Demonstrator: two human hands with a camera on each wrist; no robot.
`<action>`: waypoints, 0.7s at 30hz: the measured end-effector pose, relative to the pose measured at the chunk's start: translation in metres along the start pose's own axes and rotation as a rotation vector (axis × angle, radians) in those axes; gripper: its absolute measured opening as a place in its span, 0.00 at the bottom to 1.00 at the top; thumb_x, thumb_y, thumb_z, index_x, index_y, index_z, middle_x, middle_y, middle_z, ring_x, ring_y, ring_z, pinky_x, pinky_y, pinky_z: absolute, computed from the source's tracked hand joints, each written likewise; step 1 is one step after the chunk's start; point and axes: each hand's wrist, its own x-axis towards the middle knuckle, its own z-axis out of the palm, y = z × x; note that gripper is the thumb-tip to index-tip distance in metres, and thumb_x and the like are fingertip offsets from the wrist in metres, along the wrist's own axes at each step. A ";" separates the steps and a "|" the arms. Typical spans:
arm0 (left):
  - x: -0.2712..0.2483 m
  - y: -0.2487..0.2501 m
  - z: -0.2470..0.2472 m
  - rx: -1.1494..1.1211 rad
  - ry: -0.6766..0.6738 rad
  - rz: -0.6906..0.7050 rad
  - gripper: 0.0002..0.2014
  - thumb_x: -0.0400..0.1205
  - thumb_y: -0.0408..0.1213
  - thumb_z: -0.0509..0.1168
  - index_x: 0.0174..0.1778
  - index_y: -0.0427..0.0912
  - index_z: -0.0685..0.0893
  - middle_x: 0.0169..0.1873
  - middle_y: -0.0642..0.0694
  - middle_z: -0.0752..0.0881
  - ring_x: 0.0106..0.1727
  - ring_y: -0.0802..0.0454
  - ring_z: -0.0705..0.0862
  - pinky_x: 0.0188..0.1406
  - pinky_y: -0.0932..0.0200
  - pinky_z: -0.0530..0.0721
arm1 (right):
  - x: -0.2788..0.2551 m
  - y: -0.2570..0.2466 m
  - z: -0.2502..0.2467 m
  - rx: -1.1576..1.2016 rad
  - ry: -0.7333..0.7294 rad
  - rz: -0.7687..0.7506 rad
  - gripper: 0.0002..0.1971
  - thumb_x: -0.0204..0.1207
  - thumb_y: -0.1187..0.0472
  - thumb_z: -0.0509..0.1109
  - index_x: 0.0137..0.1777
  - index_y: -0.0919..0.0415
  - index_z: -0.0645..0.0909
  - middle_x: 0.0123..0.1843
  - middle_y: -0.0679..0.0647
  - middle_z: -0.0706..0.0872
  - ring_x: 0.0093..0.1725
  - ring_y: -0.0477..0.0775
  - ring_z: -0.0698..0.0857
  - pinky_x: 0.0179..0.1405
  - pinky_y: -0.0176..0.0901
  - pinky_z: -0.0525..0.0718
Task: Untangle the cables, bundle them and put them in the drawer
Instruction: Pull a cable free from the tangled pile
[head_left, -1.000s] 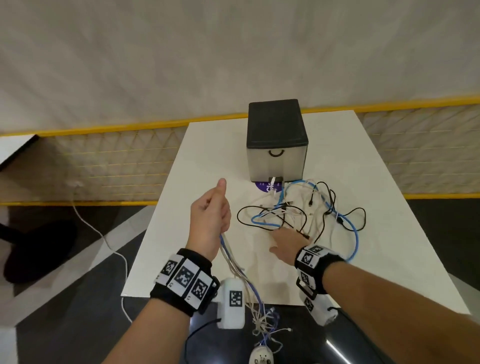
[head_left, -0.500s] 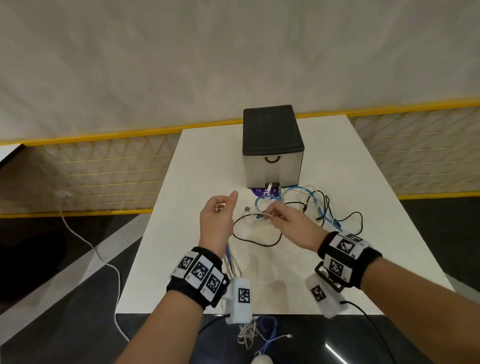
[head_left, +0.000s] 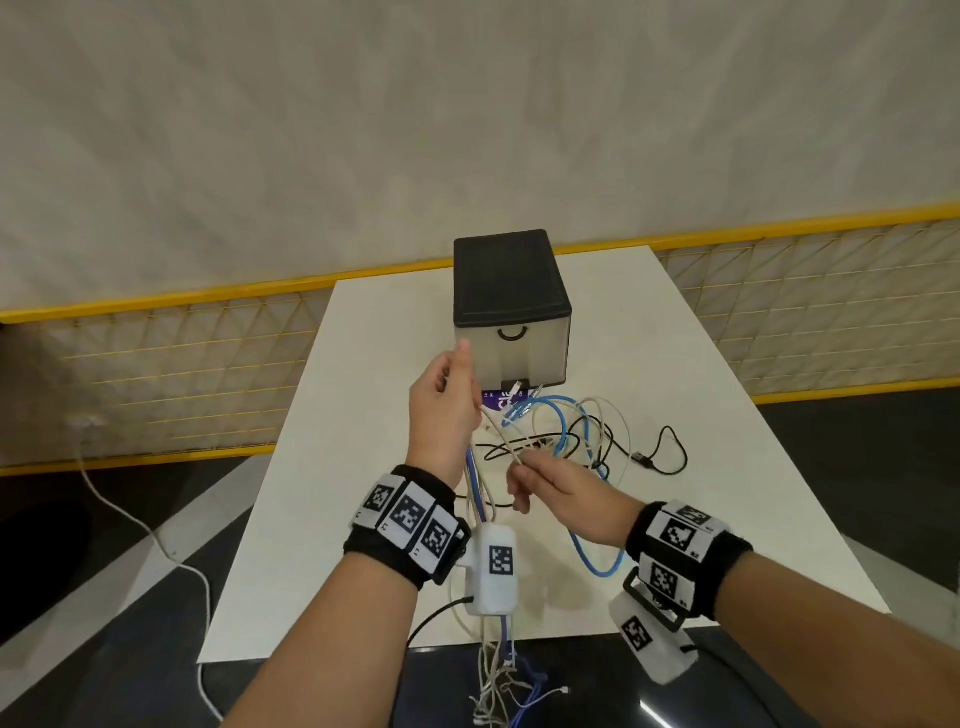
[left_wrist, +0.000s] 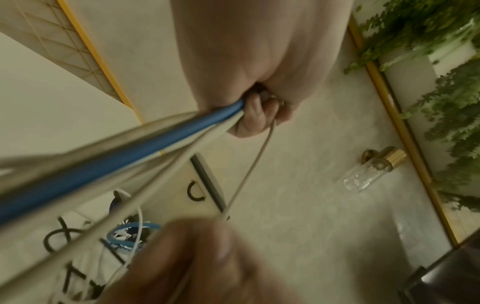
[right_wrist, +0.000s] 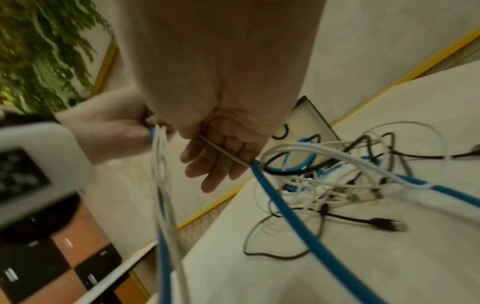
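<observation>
My left hand (head_left: 445, 405) is raised in front of the drawer and grips a bundle of blue and white cables (left_wrist: 155, 152); their ends hang below the table's near edge (head_left: 498, 675). My right hand (head_left: 550, 488) pinches a thin white cable (right_wrist: 221, 152) that runs taut up to the left hand (right_wrist: 116, 127). The tangle of white, blue and black cables (head_left: 571, 436) lies on the white table (head_left: 727, 493), just beyond the right hand. A blue cable (head_left: 597, 561) loops under my right wrist. The black-topped drawer box (head_left: 511, 306) stands shut behind the tangle.
A purple disc (head_left: 501, 402) lies at the drawer's foot. One black cable with a plug (head_left: 644, 460) trails to the right of the tangle. A yellow-railed mesh fence (head_left: 156, 353) runs behind the table. A white cord (head_left: 156, 540) lies on the floor at left.
My right hand has drawn back toward me from the tangle, pulling the thin white cable with it. My left hand has risen a little with its bundle.
</observation>
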 end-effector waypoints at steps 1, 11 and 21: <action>0.001 0.003 -0.002 -0.039 0.025 0.006 0.20 0.89 0.49 0.60 0.32 0.44 0.74 0.21 0.51 0.70 0.22 0.57 0.64 0.22 0.63 0.65 | -0.002 0.008 -0.001 -0.039 -0.013 0.008 0.14 0.88 0.59 0.50 0.46 0.61 0.76 0.37 0.50 0.82 0.43 0.50 0.81 0.54 0.46 0.78; 0.016 0.031 -0.031 -0.274 0.171 0.076 0.22 0.88 0.50 0.59 0.29 0.48 0.71 0.21 0.53 0.66 0.23 0.57 0.62 0.24 0.61 0.62 | 0.010 0.033 -0.049 -0.277 0.011 0.085 0.15 0.88 0.56 0.52 0.40 0.46 0.73 0.39 0.50 0.83 0.43 0.50 0.82 0.51 0.43 0.79; 0.012 0.047 -0.022 -0.485 -0.030 0.043 0.22 0.89 0.50 0.56 0.29 0.47 0.68 0.19 0.53 0.61 0.19 0.59 0.57 0.15 0.66 0.57 | 0.009 0.048 -0.062 -0.393 -0.142 0.130 0.14 0.87 0.54 0.52 0.44 0.53 0.77 0.43 0.48 0.85 0.43 0.48 0.82 0.51 0.38 0.78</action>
